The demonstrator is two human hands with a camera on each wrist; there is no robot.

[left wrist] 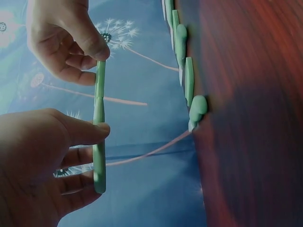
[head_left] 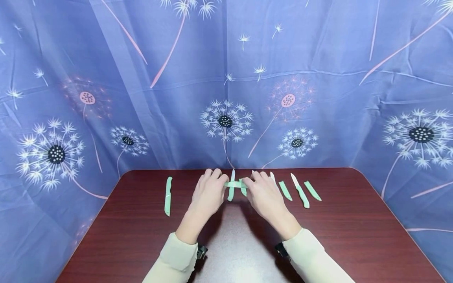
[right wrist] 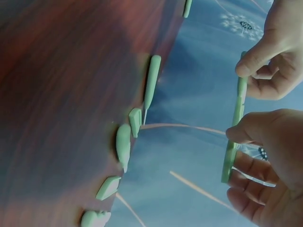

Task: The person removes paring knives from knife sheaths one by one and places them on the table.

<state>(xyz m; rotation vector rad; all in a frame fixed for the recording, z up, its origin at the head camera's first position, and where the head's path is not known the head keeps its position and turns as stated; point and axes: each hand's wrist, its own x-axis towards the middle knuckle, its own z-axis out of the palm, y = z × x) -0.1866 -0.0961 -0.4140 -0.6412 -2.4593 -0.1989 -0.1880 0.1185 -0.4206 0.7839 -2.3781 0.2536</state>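
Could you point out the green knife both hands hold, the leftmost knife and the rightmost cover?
Green knife (left wrist: 99,112): left wrist view, on its handle near the thumb.
Leftmost knife (head_left: 168,197): head view, around mid-length.
Rightmost cover (head_left: 313,191): head view, its middle.

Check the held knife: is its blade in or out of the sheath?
In: the green sheath meets the handle with no length of bare blade between. Whether fully seated, I cannot tell.

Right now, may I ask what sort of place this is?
Probably a staged tabletop workspace: a reddish-brown table, a dandelion-print cloth hung behind it, and green-handled knives laid out.
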